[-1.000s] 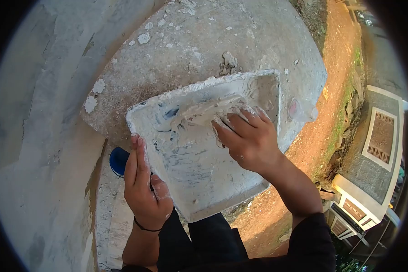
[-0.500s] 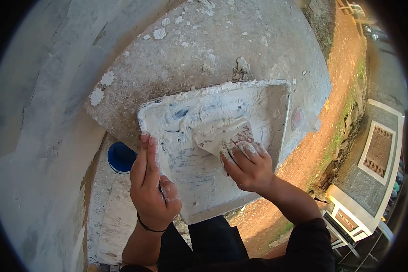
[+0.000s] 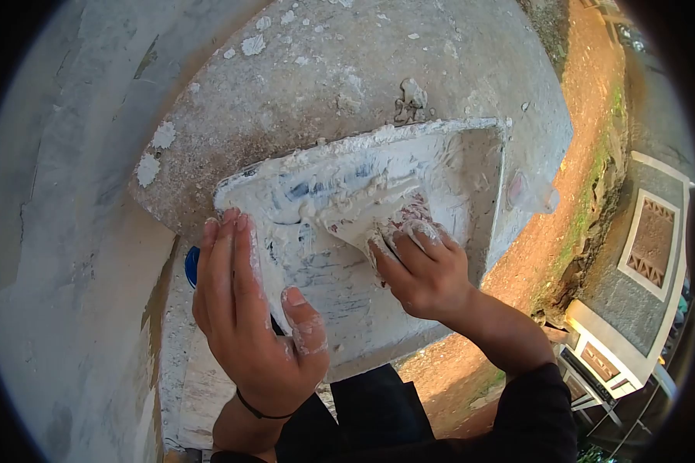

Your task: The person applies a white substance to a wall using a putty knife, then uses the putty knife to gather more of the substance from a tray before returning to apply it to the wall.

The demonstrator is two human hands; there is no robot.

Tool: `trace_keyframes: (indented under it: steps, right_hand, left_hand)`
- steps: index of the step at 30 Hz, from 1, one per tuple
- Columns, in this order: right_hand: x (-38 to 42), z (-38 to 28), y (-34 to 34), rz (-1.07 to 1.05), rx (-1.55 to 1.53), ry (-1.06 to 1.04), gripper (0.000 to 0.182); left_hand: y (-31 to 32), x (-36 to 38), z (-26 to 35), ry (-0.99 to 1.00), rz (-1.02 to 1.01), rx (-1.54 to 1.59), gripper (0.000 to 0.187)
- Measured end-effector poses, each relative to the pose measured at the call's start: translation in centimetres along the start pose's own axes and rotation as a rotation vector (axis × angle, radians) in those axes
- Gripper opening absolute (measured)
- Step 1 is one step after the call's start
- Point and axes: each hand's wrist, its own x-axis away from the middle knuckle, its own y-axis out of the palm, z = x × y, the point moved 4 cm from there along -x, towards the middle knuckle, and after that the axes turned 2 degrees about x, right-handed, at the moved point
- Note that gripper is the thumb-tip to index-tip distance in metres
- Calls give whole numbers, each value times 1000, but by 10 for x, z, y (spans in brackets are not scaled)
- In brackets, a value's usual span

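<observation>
1. White putty smears coat a shallow square plastic tray (image 3: 340, 278), blue showing through in patches, which lies on a rough grey concrete slab (image 3: 347, 69) with its near corner reaching past the slab's near edge.
2. The left hand (image 3: 247, 309) grips the tray's left edge, fingers laid flat and together along the rim, thumb pressed on the tray's inner face; a thin dark band circles its wrist.
3. The right hand (image 3: 421, 270) sits inside the tray toward its right side, fingers curled and pinching a flat putty-caked scraper blade (image 3: 378, 212), whose edge lies on the tray floor amid a ridge of wet putty.
4. A round blue lid or tub (image 3: 191, 266) peeks out below the slab's left edge, just beside the left hand's fingers.
5. Dried white putty blobs (image 3: 156, 150) dot the slab's left and far parts.
6. A clear plastic bit (image 3: 529, 193) lies at the slab's right edge, near the tray's right rim.
</observation>
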Motion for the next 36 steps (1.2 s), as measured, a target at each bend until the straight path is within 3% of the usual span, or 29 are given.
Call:
trace_keyframes:
  steps: [6,16,19,20,28,36]
  right_hand:
    - [10,-11,-9,58,71,-9,22]
    - [-18,2,-10,189,141,-10,28]
    - [-10,3,15,5,66,7,29]
    - [-3,-2,15,35,65,-72,30]
    - [30,-20,-21,46,76,-49,26]
    - [-10,6,-5,132,105,-21,29]
  left_hand:
    - [-7,-7,6,95,76,-85,52]
    - [-5,-13,16,179,94,44,51]
    - [-4,-12,19,192,82,39,51]
    - [-4,-11,18,190,78,46,51]
    - [-9,-2,13,178,74,139,49]
    - [-4,3,15,192,59,167,51]
